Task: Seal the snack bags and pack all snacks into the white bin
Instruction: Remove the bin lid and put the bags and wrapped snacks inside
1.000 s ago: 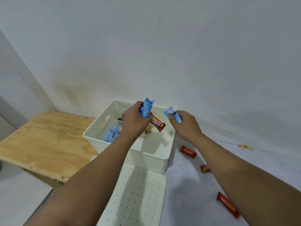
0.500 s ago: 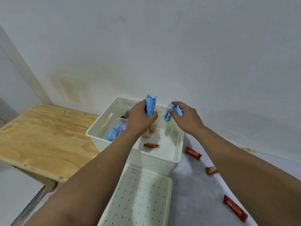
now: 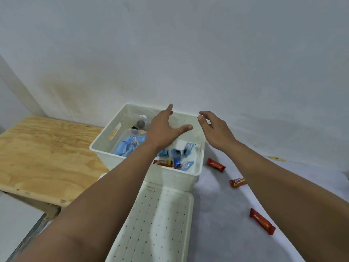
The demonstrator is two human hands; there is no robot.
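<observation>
Both hands hover empty with fingers spread over the white bin (image 3: 105, 148), the left hand (image 3: 162, 129) above its middle and the right hand (image 3: 217, 129) at its right rim, nearer the three red candy bars lying right of the bin, the closest (image 3: 215, 164) just beside its wall with its long axis slanting away from the bin.

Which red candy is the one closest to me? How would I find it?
Start at the white bin against the wall, then look right of it, where three red snack bars lie on the grey surface. Follow them towards the bottom of the view, past the first bar and the middle one. The nearest red bar is the lowest one and lies slantwise beside the right forearm.
</observation>
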